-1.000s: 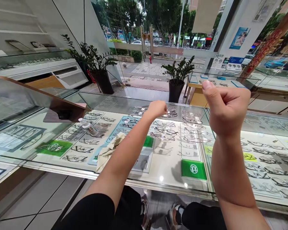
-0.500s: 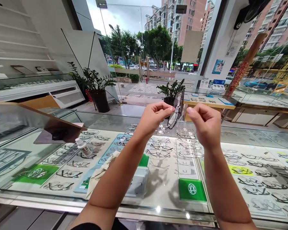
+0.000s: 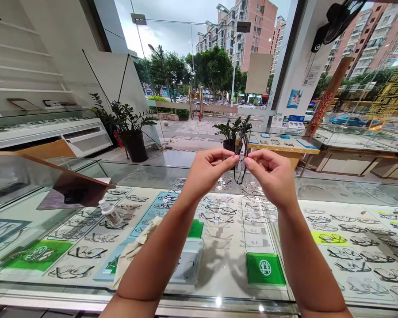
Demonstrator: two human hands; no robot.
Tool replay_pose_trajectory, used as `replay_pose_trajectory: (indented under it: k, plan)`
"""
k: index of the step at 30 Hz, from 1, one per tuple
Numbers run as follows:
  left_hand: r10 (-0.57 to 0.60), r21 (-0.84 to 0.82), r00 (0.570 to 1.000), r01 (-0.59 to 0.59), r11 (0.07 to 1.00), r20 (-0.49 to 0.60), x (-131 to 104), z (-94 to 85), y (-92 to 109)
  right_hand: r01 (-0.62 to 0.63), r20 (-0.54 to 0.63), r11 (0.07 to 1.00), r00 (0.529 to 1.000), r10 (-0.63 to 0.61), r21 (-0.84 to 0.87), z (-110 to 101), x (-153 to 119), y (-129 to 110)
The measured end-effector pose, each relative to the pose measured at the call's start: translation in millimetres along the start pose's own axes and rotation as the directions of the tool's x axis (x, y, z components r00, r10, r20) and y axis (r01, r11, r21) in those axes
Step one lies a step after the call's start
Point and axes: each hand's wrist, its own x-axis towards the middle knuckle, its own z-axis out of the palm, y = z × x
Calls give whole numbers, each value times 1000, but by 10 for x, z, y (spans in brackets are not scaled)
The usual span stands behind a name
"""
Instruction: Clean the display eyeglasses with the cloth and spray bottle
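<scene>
A pair of dark thin-framed eyeglasses [image 3: 239, 176] is held up above the glass counter, turned so its lenses stand nearly upright. My left hand [image 3: 207, 172] pinches the frame near its middle between thumb and forefinger. From the other side, the thumb and fingers of my right hand [image 3: 273, 176] close on the frame too. The two sets of fingertips almost meet. Under my left forearm lies a crumpled beige cloth [image 3: 137, 245], with a white spray bottle [image 3: 110, 213] standing to its left on the counter.
The glass display counter [image 3: 223, 282] holds many rows of eyeglasses. Green logo cards [image 3: 265, 268] lie among them. A brown tilted panel [image 3: 63, 176] juts in from the left. Beyond the counter stand potted plants [image 3: 134, 143] and a low display table [image 3: 281, 145].
My right hand has moved left and taken hold of the eyeglasses, which it was apart from before. The glasses have turned slightly. The whole view has tilted up a little.
</scene>
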Motion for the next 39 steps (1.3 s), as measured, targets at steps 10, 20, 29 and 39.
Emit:
replay_pose_trajectory:
  k: [10,20,29,39]
  plan:
    - [66,75,998,-67,995,18,7,-46,19,-10,-34,997,999,8,-78,-13,14,5]
    - [122,424,990,-139,895,67,-23,-106,32,81,-133,879,978,-162,-471,-183,34,61]
    - [68,643,988,-140,753,136,-95,-167,139,131,-135,708,942,-306,-694,-414,69,76]
    - [100,475,991,-48,879,-85,-50,-85,18,155,-253,833,910,-330,-531,90,-70,-31]
